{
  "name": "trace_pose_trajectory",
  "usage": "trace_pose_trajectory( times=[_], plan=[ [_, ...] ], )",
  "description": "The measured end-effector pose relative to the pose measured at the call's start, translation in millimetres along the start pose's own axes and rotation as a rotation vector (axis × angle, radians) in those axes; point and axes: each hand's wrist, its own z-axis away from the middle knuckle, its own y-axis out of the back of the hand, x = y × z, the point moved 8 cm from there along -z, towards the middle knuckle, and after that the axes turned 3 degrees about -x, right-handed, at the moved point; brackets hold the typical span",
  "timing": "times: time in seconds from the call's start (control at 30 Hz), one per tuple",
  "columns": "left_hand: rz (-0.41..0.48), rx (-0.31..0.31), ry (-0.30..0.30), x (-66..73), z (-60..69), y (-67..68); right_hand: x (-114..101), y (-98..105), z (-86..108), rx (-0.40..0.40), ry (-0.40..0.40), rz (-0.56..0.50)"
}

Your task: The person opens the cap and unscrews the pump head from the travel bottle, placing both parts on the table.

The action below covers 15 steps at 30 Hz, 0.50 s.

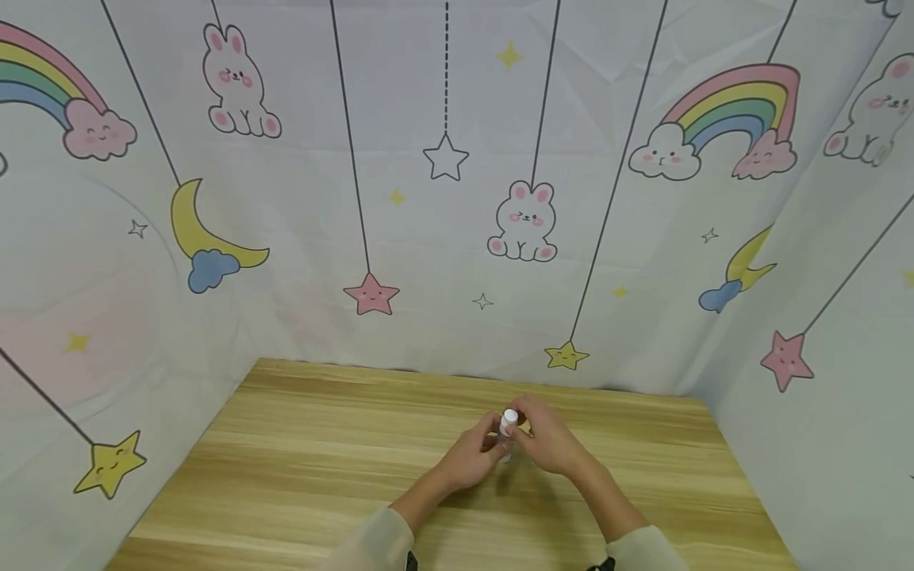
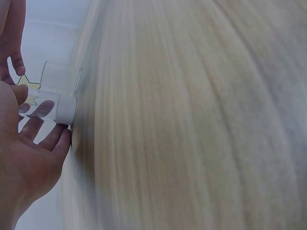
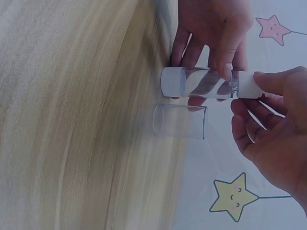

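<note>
A small clear bottle with a white base stands upright on the wooden table. My left hand grips its see-through body, thumb on the near side and fingers behind. Around the white top of the bottle, the thumb and fingers of my right hand pinch; a narrow clear neck shows just under it. Beside the bottle, apart from both hands, a clear cylindrical cover stands on the table. In the head view the hands hide most of the bottle and the cover cannot be made out.
The wood-grain table spreads out on both sides of the hands. White cloth printed with rabbits, stars and rainbows hangs behind the table and along its left and right sides.
</note>
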Motion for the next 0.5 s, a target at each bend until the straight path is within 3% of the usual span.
trace_pose_trajectory(
  times=[0.5],
  plan=[
    [0.017, 0.006, -0.02, 6.9, 1.6, -0.3, 6.0, -4.4, -0.7, -0.011, -0.024, -0.059]
  ],
)
